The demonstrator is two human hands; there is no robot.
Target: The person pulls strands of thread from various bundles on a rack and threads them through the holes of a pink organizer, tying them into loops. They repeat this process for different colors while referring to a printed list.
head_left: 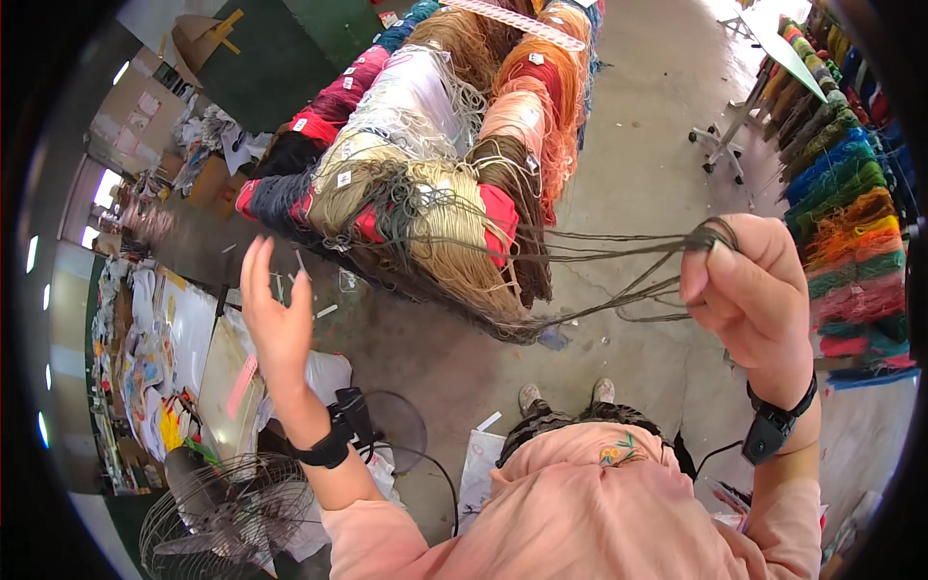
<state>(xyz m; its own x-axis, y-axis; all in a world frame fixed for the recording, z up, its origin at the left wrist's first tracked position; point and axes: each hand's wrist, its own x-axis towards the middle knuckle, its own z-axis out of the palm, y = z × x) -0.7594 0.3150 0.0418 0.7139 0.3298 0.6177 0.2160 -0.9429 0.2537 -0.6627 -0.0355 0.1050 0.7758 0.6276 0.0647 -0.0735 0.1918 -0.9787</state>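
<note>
Dark yarn strands [677, 245] run from heaped skeins [425, 97] to right hand [759, 285], fingers pinching them; left hand [277, 319] free, fingers extended.

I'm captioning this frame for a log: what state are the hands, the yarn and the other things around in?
Left hand: open, fingers apart, holding nothing
Right hand: closed on dark strands
Dark strands: drawn out, some sagging
Cream yarn: heaped, with dark strands tangled over it
White yarn: heaped, loose at the edge
Skeins at right: hanging
Fan: blades look still
</note>
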